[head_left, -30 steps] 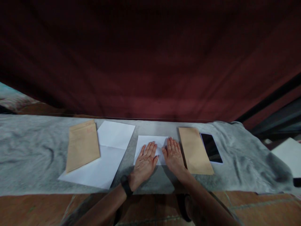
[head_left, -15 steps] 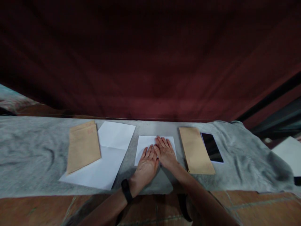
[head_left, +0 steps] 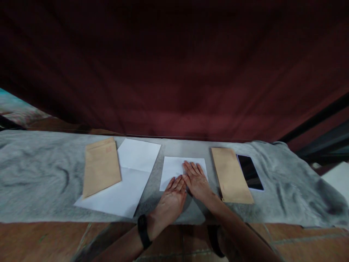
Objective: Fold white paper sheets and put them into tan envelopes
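A small folded white paper (head_left: 174, 167) lies in the middle of the grey cloth (head_left: 40, 174). My right hand (head_left: 196, 180) rests flat on it, fingers stretched out and together. My left hand (head_left: 171, 199) lies flat at the paper's near edge, fingertips touching the sheet beside my right hand. A black band sits on my left wrist. Neither hand holds anything.
A larger white sheet (head_left: 128, 178) lies to the left with a brown envelope (head_left: 100, 167) partly on it. A second brown envelope (head_left: 231, 175) and a dark phone (head_left: 250, 171) lie to the right. A dark red curtain (head_left: 174, 72) hangs behind. Tiled floor shows below.
My hands, first side by side on the paper, came together. My left hand slid back toward the paper's near edge while my right hand moved left over the sheet.
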Motion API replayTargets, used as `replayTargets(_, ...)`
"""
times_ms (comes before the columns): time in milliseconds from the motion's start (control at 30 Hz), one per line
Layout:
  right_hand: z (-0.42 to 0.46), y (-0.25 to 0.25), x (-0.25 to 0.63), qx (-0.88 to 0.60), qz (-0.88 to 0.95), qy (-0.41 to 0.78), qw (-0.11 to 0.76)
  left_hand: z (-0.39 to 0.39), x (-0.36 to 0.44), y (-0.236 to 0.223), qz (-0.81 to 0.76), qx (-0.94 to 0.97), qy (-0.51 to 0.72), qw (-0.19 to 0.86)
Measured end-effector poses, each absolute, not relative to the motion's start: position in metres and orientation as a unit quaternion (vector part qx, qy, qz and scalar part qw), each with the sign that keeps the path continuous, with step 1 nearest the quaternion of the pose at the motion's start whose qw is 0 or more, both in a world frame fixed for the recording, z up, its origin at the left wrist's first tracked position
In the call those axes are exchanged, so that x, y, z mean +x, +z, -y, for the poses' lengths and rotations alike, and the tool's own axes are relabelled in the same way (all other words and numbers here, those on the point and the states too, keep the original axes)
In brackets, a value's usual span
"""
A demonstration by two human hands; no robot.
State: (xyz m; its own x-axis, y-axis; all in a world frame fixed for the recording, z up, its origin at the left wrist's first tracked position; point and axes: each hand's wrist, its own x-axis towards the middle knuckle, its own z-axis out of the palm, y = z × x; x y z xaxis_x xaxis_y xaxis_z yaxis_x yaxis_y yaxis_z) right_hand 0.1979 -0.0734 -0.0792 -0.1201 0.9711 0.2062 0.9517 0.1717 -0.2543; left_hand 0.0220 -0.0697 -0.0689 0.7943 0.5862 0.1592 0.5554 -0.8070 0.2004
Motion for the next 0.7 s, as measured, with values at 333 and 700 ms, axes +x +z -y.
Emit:
replayTargets(333, 0.107, -0.072, 0.206, -0.583, 0.792, 0.059, 0.171, 0.05, 0.015, -0.038, -0.306, 0.919, 0.153, 0.194)
replayTargets(700, 0.134, -0.051, 0.21, -0.533, 0.812, 0.148, 0.183, 0.012, 0.0, -0.054, -0.504, 0.794, 0.274, 0.204)
